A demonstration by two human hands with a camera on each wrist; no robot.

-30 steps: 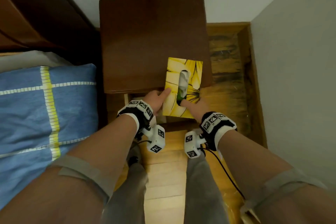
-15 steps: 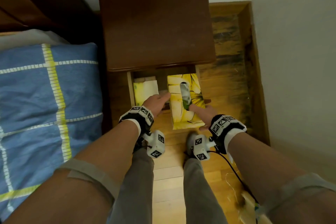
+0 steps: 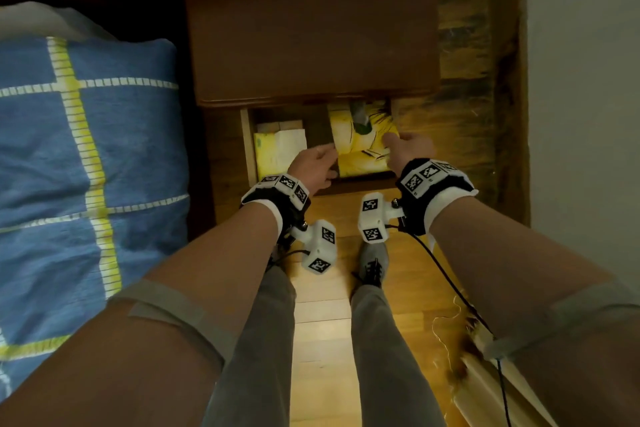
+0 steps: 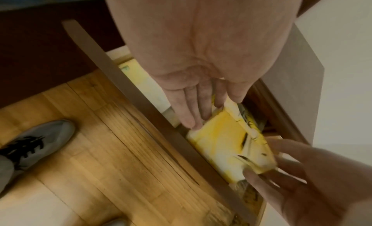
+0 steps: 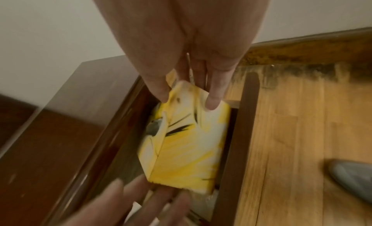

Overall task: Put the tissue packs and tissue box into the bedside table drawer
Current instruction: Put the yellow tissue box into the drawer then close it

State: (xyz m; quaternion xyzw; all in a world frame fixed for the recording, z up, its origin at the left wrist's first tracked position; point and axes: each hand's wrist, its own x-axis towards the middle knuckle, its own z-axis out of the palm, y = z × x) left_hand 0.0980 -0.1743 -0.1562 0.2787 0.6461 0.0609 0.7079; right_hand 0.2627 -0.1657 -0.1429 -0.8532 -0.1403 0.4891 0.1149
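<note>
- bedside table, dark brown wood, sits at 12 o'clock with its drawer pulled open toward 6
- yellow tissue box lies in the drawer's right half
- pale tissue pack lies in the left half, at 9 o'clock from the box
- wooden floor carries the table

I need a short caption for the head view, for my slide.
Both hands lower the yellow tissue box into the open drawer.

Tissue box half under tabletop
</note>
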